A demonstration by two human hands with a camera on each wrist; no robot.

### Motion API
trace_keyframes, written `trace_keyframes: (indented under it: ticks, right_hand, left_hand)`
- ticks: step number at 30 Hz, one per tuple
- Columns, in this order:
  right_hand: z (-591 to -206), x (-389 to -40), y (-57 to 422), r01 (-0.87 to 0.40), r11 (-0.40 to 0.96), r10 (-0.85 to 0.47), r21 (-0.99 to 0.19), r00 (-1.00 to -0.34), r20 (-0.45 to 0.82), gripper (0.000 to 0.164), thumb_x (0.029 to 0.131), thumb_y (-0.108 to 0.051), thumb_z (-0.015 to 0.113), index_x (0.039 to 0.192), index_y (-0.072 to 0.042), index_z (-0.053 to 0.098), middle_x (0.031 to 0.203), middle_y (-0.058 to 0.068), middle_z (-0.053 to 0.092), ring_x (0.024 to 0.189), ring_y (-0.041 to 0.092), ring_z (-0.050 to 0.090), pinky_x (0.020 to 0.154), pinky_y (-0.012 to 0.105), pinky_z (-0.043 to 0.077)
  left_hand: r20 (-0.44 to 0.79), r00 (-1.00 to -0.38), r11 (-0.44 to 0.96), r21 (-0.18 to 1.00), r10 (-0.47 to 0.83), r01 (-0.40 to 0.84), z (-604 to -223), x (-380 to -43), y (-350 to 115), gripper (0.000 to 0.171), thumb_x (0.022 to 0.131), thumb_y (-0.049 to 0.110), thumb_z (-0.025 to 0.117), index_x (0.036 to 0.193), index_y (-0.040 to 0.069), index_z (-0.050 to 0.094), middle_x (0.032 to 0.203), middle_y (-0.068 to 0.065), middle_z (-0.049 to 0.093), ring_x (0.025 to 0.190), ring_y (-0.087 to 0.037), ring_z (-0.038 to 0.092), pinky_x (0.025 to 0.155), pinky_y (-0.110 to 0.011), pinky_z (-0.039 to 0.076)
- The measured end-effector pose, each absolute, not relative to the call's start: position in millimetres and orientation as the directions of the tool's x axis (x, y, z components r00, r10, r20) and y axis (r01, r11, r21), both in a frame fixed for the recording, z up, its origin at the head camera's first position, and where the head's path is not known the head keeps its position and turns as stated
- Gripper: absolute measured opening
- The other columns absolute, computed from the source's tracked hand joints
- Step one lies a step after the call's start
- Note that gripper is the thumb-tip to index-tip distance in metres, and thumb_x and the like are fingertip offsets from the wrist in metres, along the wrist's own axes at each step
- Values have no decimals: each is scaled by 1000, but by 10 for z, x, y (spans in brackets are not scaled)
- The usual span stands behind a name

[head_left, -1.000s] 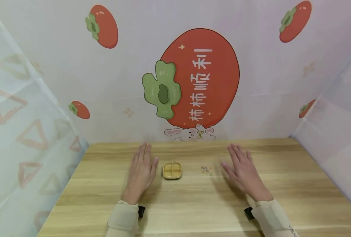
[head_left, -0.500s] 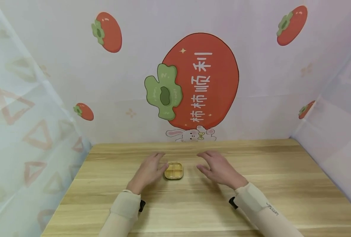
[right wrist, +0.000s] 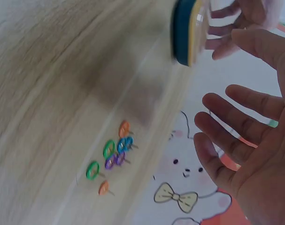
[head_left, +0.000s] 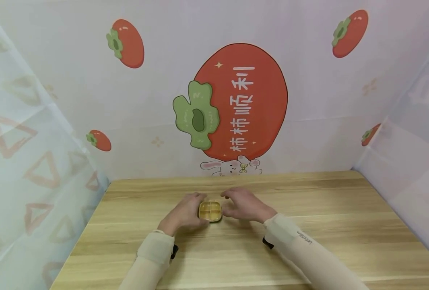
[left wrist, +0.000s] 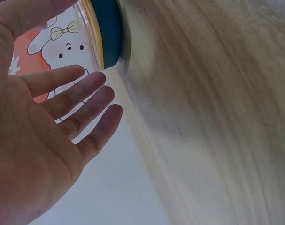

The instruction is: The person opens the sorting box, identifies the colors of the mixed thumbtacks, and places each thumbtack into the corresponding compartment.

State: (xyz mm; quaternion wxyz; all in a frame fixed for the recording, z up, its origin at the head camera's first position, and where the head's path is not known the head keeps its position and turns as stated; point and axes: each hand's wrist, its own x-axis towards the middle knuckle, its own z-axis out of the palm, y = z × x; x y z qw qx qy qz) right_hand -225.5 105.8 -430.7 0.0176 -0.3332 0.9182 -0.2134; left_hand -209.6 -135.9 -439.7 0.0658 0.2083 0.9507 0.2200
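A small box [head_left: 210, 212] with four-way dividers, yellow inside and dark teal outside, lies on the wooden table between both hands. My left hand [head_left: 185, 211] is at its left side, fingers spread and thumb toward the near corner; contact cannot be made out. My right hand [head_left: 246, 205] is close to its right side, with loosely bent fingers and nothing in them. In the left wrist view, the box [left wrist: 108, 33] is beyond the fingertips. Several thumbtacks, among them a blue thumbtack [right wrist: 122, 144] and a green thumbtack [right wrist: 92, 170], lie on the table in the right wrist view.
The wooden table [head_left: 308, 225] meets a cloth backdrop [head_left: 308, 157] printed with persimmons and a rabbit. Pale cloth walls stand at left and right. The right hand covers the thumbtacks in the head view.
Both hands have come inward from either side toward the box. The right hand has passed over the thumbtacks, which were visible in the head view a second ago. The box stays about where it was.
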Motion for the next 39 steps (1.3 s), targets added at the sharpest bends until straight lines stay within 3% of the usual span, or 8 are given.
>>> trace_keyframes:
  ticks: [6,12,18,26,33,39]
  right_hand:
    - [-4360,-2303,911,-596,708,-629,-379,-776,47,61,84,-41,83,132,-8,64,125,6,67,117,24,60,102,46,47]
    - [-4376,-2305,846,-586,709,-634,-392,-773,8,66,78,-43,87,130,-9,66,118,2,67,101,17,58,92,38,49]
    - [-4402,-2260,892,-605,702,-652,-377,-758,1,66,74,-43,91,127,-9,69,116,0,67,104,15,57,95,38,48]
    - [-4448,-2191,979,-603,712,-645,-360,-764,7,63,74,-45,90,123,-11,71,110,-4,63,99,13,52,92,37,47]
    - [-4468,-2167,1014,-600,715,-641,-360,-767,5,60,75,-45,89,122,-12,71,113,-4,63,103,13,52,91,38,47]
    - [-4459,-2172,1023,-617,715,-652,-330,-758,4,59,76,-46,88,122,-12,72,113,-4,64,102,13,54,97,41,45]
  left_hand:
    - [-43,-894,819,422,445,388,-4417,-2127,-1331,80,73,26,92,139,0,56,136,-15,57,126,-36,52,105,-53,43]
    - [-38,-885,807,430,465,405,-4413,-2118,-1268,73,72,24,93,132,-2,60,126,-12,60,112,-29,57,99,-47,48]
    - [-50,-875,792,453,482,410,-4414,-2043,-1186,73,74,24,92,133,-5,59,126,-13,59,107,-26,57,95,-45,51]
    - [-62,-891,806,458,451,376,-4427,-1923,-1114,77,77,29,90,137,-5,56,133,-19,54,112,-29,56,96,-48,51]
    - [-49,-904,823,436,425,364,-4436,-1906,-1096,60,75,30,91,118,-2,66,103,-8,58,89,-21,51,76,-40,51]
    - [-43,-908,823,443,416,356,-4459,-1912,-1071,60,75,30,91,117,-2,65,101,-7,57,88,-21,50,74,-39,50]
